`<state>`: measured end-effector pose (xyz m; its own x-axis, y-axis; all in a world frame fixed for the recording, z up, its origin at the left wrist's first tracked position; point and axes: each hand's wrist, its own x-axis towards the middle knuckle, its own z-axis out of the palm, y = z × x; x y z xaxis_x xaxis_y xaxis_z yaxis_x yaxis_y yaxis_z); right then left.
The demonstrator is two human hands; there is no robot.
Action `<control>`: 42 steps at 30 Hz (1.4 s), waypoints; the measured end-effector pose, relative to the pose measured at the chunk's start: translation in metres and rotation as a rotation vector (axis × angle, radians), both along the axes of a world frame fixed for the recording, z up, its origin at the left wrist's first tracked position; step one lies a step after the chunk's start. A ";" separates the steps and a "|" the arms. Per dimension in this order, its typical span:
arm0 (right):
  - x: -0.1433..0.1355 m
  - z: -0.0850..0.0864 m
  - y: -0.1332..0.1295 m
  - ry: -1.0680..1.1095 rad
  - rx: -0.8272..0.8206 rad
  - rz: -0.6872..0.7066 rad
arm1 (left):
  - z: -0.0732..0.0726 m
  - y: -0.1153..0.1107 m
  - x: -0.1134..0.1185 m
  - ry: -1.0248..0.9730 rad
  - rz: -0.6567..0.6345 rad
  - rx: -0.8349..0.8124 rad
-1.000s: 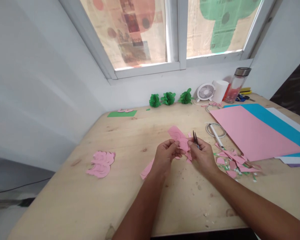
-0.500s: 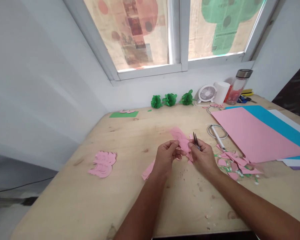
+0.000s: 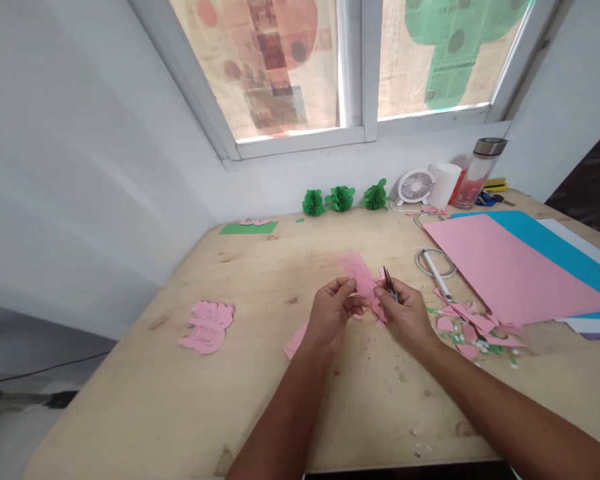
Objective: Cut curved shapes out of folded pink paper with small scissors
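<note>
Between my two hands, over the middle of the table, is a piece of pink paper (image 3: pixel 365 287) with curved outlines on it. My left hand (image 3: pixel 334 307) pinches its left edge between thumb and fingers. The thumb and fingers of my right hand (image 3: pixel 405 310) close on the paper's right side. That same hand also has small scissors (image 3: pixel 390 283) tucked in it, dark blades pointing up and away; the handles are hidden by the fingers. A pink paper strip (image 3: pixel 295 341) lies partly under my left forearm.
Cut pink paper shapes (image 3: pixel 209 327) are stacked at left. Pink and green scraps (image 3: pixel 475 327) lie right, below a white pen-like tool (image 3: pixel 437 273). Coloured sheets (image 3: pixel 510 267) cover the right side. Green paper ornaments (image 3: pixel 340 199), a small fan (image 3: pixel 415 187) and a glass bottle (image 3: pixel 479 175) stand along the wall.
The scissor blades have tilted slightly to the left with a small shift of my right hand. Both hands keep their hold on the pink paper, and the view has moved very slightly.
</note>
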<state>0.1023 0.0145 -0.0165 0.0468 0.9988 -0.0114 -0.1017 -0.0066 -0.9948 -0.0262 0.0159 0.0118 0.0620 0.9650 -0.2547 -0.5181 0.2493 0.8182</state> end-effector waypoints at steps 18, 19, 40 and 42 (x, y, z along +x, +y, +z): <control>0.006 0.007 -0.001 -0.053 0.143 0.242 | 0.001 0.004 -0.012 0.038 0.038 0.051; 0.005 0.007 -0.001 -0.074 0.144 0.253 | 0.002 0.005 -0.012 0.040 0.040 0.056; 0.004 0.007 0.001 -0.203 0.072 0.290 | 0.004 0.005 -0.018 0.032 0.046 0.076; 0.005 0.007 0.002 -0.185 0.073 0.305 | 0.004 0.005 -0.019 0.034 0.040 0.084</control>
